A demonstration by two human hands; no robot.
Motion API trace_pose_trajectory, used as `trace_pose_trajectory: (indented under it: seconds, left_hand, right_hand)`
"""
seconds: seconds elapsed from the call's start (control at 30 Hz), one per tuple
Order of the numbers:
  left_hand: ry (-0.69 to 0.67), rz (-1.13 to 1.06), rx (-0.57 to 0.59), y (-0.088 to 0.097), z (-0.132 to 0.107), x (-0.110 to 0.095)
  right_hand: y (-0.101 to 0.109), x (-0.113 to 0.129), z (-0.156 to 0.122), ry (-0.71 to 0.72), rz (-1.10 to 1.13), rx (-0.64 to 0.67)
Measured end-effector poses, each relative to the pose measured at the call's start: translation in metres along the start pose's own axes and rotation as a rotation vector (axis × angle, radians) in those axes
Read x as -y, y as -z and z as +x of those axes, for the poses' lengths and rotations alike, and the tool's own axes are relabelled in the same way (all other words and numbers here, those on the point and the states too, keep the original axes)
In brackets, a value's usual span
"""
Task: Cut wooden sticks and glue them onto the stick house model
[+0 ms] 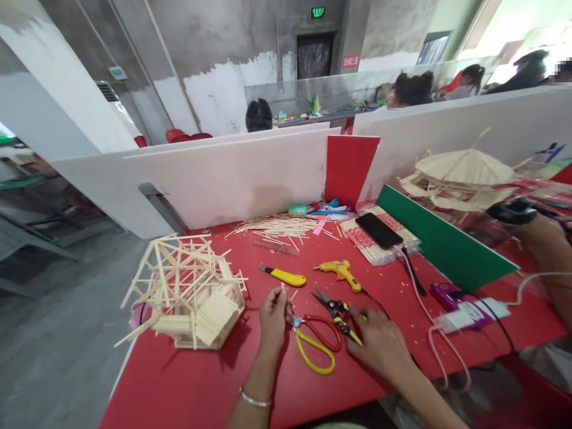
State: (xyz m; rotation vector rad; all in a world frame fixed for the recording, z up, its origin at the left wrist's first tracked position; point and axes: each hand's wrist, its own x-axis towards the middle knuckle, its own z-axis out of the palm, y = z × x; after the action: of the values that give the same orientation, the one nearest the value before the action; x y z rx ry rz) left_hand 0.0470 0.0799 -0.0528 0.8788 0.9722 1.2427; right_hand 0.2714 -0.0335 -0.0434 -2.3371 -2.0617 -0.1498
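My left hand [273, 314] is closed in a pinch on a short thin wooden stick [282, 290], held upright above the red table [187, 381]. My right hand [379, 341] lies on the table with its fingers on the handles of the small black-and-yellow pliers [336, 311]. Red-and-yellow scissors [315, 342] lie between the two hands. A half-built house of wooden sticks [190, 292] stands at the left of the table, beside my left hand.
A yellow utility knife [286, 276] and yellow glue gun [338, 271] lie beyond my hands. Loose sticks [277, 227], a phone [379, 230], a green board [440, 244] and a power strip [473, 314] sit further back and right. Another person's arm [547, 250] is at right.
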Motion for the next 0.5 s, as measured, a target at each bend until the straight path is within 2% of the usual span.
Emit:
trace_pose_trajectory:
  seconds: [0.2, 0.3, 0.4, 0.5]
  left_hand:
    - [0.022, -0.033, -0.015, 0.001, -0.001, -0.001]
    - [0.018, -0.043, -0.034, 0.002, 0.0, -0.002]
    - [0.009, -0.074, -0.013, 0.002, -0.001, -0.003]
    - [0.011, -0.077, 0.047, 0.001, -0.002, -0.003]
  right_hand:
    - [0.003, 0.013, 0.003, -0.028, -0.07, 0.045]
    - [0.002, 0.013, 0.002, -0.09, -0.02, 0.059]
    - [0.004, 0.005, 0.001, -0.166, 0.206, 0.02]
    - [0.012, -0.001, 0.004, -0.244, 0.691, 0.047]
